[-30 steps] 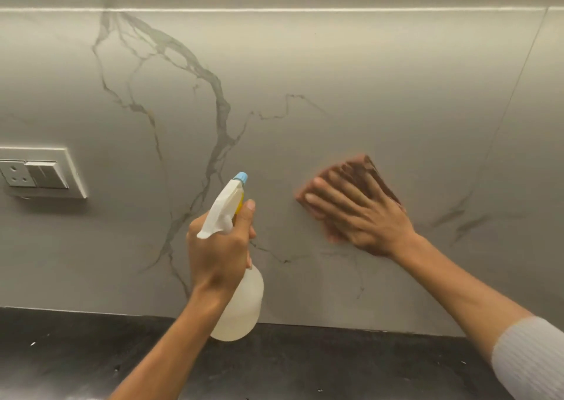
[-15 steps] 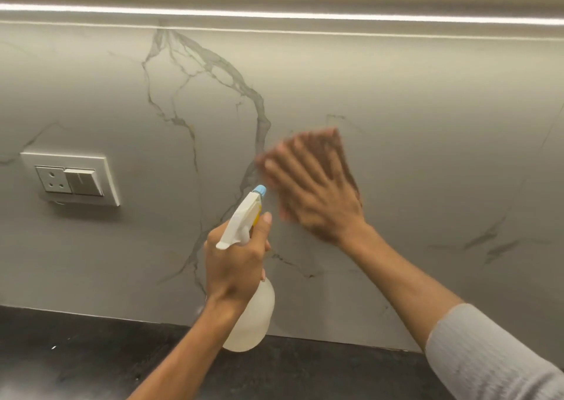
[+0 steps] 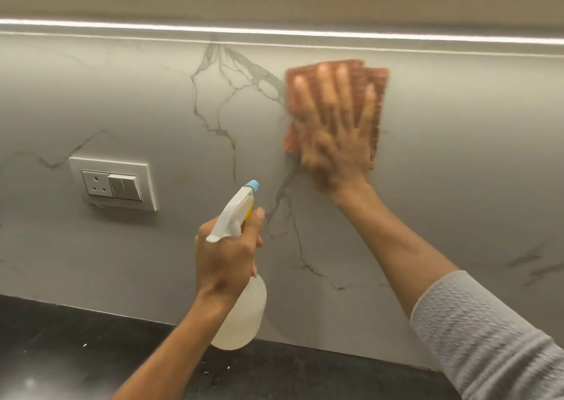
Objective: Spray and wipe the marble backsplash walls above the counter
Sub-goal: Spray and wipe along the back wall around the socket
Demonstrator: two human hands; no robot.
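The grey marble backsplash (image 3: 122, 100) with dark veins fills the view. My right hand (image 3: 334, 134) lies flat with fingers spread, pressing a brown-orange cloth (image 3: 380, 94) against the wall high up, just under the light strip; hand and cloth are blurred. My left hand (image 3: 227, 257) grips the neck of a white spray bottle (image 3: 244, 317) with a blue nozzle, held upright in front of the lower wall, nozzle aimed at the marble.
A white socket-and-switch plate (image 3: 114, 184) sits on the wall at the left. The black countertop (image 3: 61, 347) runs along the bottom, with a few pale specks. A lit LED strip (image 3: 274, 31) marks the wall's top edge.
My right hand has swept the cloth up the wall, from low at mid-height to near the light strip. The left hand has kept hold of the bottle; the view shifted rightward.
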